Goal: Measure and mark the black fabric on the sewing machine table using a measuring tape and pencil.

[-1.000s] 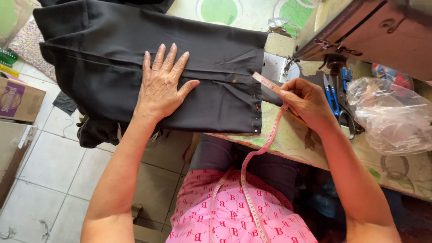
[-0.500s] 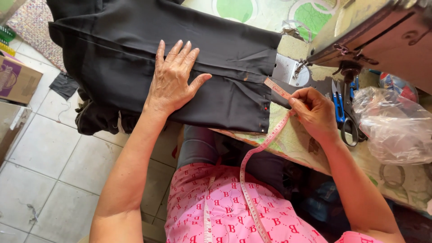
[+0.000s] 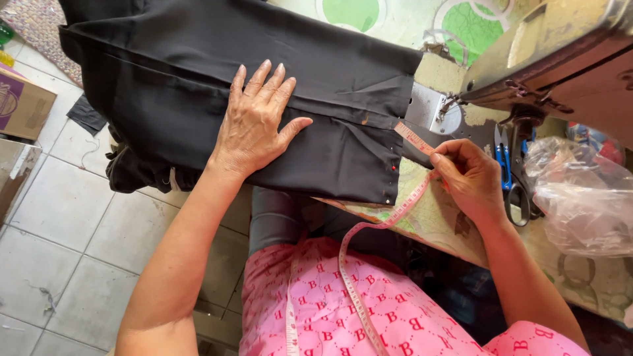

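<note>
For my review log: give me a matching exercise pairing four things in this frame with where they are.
1 left hand
2 right hand
3 scissors
4 plastic bag

a pinching the tape
b flat on the black cloth
c far right of the table
d beside the right hand, under the sewing machine

Pairs: 1-b, 2-a, 3-d, 4-c
</note>
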